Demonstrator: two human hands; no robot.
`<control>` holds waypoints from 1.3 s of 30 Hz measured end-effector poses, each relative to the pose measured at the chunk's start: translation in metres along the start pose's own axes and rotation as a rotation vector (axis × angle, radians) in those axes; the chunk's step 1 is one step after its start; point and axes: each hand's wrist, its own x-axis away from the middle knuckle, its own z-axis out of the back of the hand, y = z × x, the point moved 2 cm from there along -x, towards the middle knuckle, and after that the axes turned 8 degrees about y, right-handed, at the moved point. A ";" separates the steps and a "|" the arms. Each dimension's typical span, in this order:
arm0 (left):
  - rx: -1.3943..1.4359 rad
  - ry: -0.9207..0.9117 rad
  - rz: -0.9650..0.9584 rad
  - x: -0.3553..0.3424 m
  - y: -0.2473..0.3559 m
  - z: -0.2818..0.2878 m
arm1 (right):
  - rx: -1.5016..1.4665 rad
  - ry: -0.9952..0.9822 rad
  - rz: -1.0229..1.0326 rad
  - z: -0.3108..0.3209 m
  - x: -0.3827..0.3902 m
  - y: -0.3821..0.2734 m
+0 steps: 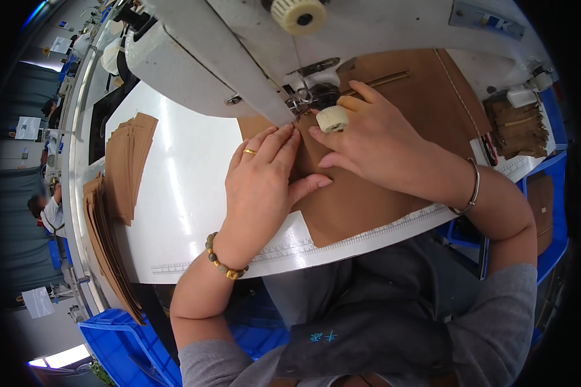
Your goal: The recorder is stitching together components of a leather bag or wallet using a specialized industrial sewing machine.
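Note:
A brown fabric piece [348, 206] lies on the white machine table, under the needle and presser foot [298, 103] of a white sewing machine [193, 58]. My left hand [261, 174], wearing a ring, rests flat on the fabric, with its fingertips just in front of the presser foot and its thumb stretched to the right. My right hand [374, 132] is on the fabric to the right of the needle, fingers apart. A cream knurled knob [332, 119] stands in front of some of its fingers. One finger reaches toward a narrow slot-like strip [387, 79] on the fabric.
Stacked brown fabric pieces [129, 168] lie at the left, with more draped over the table's left edge [106, 245]. Several small brown pieces [516, 129] are piled at the right. A ruler strip [394, 222] follows the front edge. Blue bins [126, 345] stand below. Other people are in the left background.

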 end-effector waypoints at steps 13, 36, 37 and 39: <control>-0.017 -0.033 0.026 -0.001 0.000 0.001 | -0.027 -0.131 -0.050 -0.002 0.002 0.002; -0.040 0.028 -0.013 -0.004 -0.001 0.001 | -0.207 0.461 -0.355 0.025 -0.016 0.056; -0.045 0.027 -0.014 -0.003 0.000 0.002 | -0.197 0.479 -0.332 0.026 -0.017 0.056; -0.051 0.028 -0.015 -0.003 0.000 0.002 | -0.248 0.439 -0.334 0.029 -0.018 0.056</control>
